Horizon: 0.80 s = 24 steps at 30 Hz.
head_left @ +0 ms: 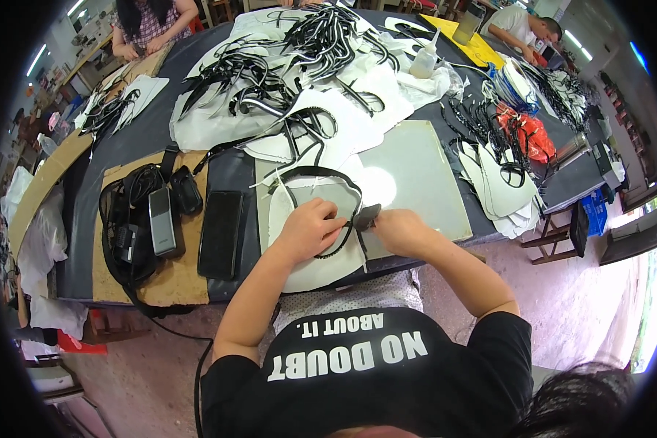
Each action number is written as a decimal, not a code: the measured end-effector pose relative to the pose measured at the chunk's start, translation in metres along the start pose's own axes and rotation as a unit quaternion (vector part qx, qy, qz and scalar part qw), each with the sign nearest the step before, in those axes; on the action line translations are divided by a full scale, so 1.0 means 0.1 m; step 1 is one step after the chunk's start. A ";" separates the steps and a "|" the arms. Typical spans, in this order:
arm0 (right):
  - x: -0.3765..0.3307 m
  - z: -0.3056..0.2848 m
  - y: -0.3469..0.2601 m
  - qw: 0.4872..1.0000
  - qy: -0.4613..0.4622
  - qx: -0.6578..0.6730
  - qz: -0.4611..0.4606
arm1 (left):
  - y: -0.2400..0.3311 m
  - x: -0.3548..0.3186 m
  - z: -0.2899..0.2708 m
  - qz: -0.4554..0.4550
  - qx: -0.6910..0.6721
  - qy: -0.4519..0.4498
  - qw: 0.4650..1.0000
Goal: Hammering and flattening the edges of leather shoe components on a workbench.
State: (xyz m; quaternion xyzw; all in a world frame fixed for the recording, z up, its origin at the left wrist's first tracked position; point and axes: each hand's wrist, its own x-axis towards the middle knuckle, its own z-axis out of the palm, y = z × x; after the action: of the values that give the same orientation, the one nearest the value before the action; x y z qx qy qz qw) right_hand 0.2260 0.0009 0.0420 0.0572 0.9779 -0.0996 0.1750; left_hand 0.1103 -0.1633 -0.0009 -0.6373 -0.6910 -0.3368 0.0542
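A white flat sheet piece (306, 276) lies before me at the table's front edge, with a black strap (327, 172) curving in a loop over it. My left hand (310, 231) rests on the sheet inside the loop, fingers bent and pressed together at the strap's right side; their grip is partly hidden. My right hand (405, 232) is closed round a hammer (366, 217), its dark blunt head by the strap next to my left fingertips. The hammer's handle is hidden in my fist.
A grey board (423, 175) lies under the work. At left, a brown board (117, 274) carries a black phone (221, 233), a grey power bank (166, 223) and cables. Straps (321, 44) heap up behind; white pieces (493, 190) stack at right. Two people work across the table.
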 end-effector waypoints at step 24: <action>-0.05 -0.34 -0.03 0.962 0.264 0.052 -0.046 | 0.00 0.02 0.12 -0.196 -0.076 0.155 0.965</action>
State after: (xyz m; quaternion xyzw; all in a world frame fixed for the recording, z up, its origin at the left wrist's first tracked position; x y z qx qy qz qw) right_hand 0.2187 0.0051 0.0754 0.0449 0.9845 -0.1394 -0.0969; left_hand 0.1146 -0.1557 -0.0092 -0.4320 -0.7577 -0.4871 0.0444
